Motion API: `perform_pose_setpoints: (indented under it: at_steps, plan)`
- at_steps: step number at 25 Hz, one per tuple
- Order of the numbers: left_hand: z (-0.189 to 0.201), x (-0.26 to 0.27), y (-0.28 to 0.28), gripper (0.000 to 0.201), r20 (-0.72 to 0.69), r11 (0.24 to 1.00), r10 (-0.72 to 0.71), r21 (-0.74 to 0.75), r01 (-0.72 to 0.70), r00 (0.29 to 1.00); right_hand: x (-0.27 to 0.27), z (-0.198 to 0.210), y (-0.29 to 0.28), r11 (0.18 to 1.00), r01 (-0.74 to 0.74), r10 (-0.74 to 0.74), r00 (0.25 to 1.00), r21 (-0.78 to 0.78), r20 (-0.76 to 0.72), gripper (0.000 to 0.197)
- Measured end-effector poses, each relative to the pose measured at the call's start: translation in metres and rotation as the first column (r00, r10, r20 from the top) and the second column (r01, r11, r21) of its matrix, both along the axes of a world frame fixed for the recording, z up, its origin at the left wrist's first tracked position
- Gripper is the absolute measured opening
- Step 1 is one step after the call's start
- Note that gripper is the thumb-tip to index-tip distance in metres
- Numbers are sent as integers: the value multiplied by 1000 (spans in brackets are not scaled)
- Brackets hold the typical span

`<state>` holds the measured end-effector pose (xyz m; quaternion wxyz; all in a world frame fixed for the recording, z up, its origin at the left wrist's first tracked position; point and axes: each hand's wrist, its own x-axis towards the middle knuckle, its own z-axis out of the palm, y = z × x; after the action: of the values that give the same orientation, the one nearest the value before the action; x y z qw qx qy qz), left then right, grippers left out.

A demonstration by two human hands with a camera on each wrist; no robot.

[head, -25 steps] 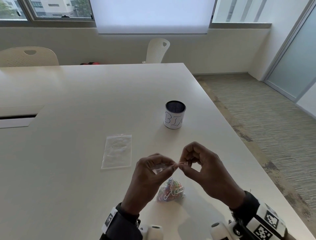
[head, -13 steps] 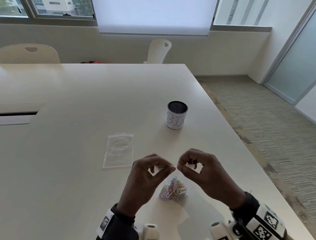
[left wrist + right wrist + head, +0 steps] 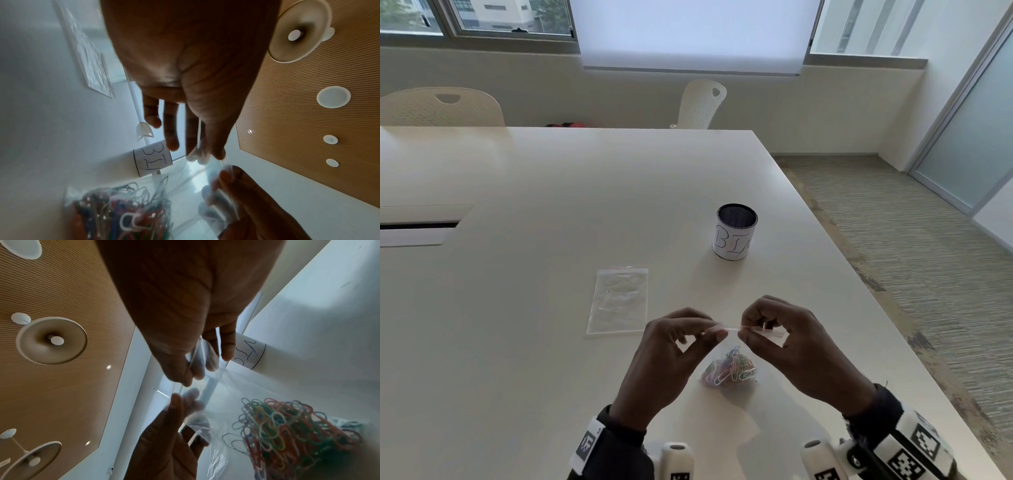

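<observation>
A clear plastic bag (image 3: 729,337) with several coloured paper clips (image 3: 731,368) at its bottom hangs over the white table (image 3: 517,342), low in the head view. My left hand (image 3: 671,346) pinches the left part of its top strip and my right hand (image 3: 784,339) pinches the right part. In the left wrist view the left hand (image 3: 205,146) pinches the bag's strip, with the paper clips (image 3: 123,214) below. The right wrist view shows the right hand (image 3: 195,366) pinching the strip, the paper clips (image 3: 287,431) at lower right.
An empty clear bag (image 3: 618,299) lies flat on the table left of my hands. A cup labelled "BIN" (image 3: 734,236) stands beyond them, towards the table's right edge. Two chairs (image 3: 702,102) stand at the far side. A slot (image 3: 417,225) is cut into the table at left.
Both hands have drawn slightly apart along the bag's top strip, so more of the strip shows between them. The paper clips still hang below.
</observation>
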<state>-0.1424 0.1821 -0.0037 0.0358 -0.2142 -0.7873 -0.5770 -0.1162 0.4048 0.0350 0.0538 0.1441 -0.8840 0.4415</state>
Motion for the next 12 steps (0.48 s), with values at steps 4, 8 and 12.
perform_pose_setpoints:
  at_steps: [4, 8, 12]
  plan:
    - [2, 1, 5, 10, -70, 999, -2, 38, 5, 998, -2, -5, 6, 975, -9, 57, 976, -221, 212, 32]
    - [3, 3, 3, 12, -80, 994, -23, 100, 31, 997, -3, -16, 1, 880, -134, 333, 858, -455, 391, 70]
    - [7, 1, -2, 17, -13, 967, 13, 254, -9, 1000, 1, -22, -13, 834, -167, 410, 825, -525, 389, 53]
